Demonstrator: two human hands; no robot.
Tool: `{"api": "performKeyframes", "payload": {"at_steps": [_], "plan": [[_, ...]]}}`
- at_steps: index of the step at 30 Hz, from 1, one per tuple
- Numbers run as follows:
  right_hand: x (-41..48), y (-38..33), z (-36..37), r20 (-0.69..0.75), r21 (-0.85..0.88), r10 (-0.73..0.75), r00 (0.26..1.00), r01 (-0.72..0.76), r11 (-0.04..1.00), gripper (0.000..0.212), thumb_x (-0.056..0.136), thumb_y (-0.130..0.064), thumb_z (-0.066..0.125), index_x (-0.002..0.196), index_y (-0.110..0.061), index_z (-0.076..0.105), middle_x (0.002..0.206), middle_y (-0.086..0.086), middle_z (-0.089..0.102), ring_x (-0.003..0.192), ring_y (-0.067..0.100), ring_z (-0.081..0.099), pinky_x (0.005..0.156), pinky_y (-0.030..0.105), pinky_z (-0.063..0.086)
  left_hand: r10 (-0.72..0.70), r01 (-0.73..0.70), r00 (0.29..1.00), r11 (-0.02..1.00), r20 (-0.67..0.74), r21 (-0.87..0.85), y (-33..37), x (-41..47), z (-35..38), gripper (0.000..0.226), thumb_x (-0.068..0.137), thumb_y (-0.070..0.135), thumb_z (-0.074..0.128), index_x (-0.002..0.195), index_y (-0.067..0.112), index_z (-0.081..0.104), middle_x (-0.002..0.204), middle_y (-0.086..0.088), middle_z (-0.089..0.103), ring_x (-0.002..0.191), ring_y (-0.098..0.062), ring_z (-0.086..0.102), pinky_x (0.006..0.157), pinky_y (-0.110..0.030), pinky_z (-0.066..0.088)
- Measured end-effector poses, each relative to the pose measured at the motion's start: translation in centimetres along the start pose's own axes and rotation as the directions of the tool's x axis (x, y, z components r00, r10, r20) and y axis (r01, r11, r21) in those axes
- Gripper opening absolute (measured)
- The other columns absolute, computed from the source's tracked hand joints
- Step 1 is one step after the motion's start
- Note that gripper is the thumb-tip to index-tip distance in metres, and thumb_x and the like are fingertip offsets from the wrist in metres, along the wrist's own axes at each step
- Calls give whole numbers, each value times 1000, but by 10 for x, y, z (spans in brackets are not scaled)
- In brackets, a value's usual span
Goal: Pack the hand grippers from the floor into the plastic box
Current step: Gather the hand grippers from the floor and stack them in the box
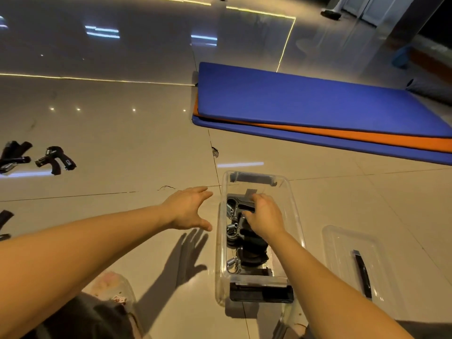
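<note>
A clear plastic box stands on the tiled floor in front of me, with several black hand grippers with steel springs stacked inside. My right hand reaches down into the box and is closed on the top gripper. My left hand hovers just left of the box, fingers spread, holding nothing. More black hand grippers lie on the floor at far left: one alone, a pair beside it, and another at the frame's left edge.
The box's clear lid with a black handle lies on the floor to the right. A blue and orange mat lies beyond the box. My foot in a pale slipper is at the bottom left.
</note>
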State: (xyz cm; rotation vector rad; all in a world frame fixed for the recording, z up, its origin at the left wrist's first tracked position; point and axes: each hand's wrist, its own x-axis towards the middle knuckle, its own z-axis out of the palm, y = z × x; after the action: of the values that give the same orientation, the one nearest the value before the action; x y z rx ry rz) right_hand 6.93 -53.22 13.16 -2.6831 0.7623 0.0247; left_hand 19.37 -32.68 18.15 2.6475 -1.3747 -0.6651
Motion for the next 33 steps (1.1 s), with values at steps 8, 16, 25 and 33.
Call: {"api": "performKeyframes", "payload": {"at_steps": [8,16,25,33], "plan": [[-42,-170,-50,-95,179,-296,950,309,934,37,97,-32,65,131,-19,60,128,-2,63,120,18,57,102,38,49,-281,203,943,909,-179,-363,-63,-152,-55,84,88,42,72,157,22,28,160,-1,34,144,-21,36,116,-35,32],[-128,-320,-17,43,306,-536,843,500,810,36,98,-33,64,130,-18,63,130,-1,66,120,19,61,100,37,50,-559,456,778,816,-287,-354,-141,-354,-78,64,89,44,70,144,22,47,148,-1,50,130,-19,51,106,-37,43],[-191,-423,73,225,381,-610,760,508,772,39,94,-32,70,129,-17,63,126,4,68,113,22,64,98,44,54,-696,630,675,716,-243,-301,-175,-485,-64,55,93,40,66,139,14,54,142,-6,54,127,-20,53,101,-32,43],[-180,-506,175,416,240,-602,681,556,795,43,91,-31,71,130,-15,62,129,9,65,116,28,61,96,41,53,-812,789,570,583,-122,-195,-267,-535,20,57,93,42,65,143,21,48,143,-4,52,125,-22,54,101,-37,46]]}}
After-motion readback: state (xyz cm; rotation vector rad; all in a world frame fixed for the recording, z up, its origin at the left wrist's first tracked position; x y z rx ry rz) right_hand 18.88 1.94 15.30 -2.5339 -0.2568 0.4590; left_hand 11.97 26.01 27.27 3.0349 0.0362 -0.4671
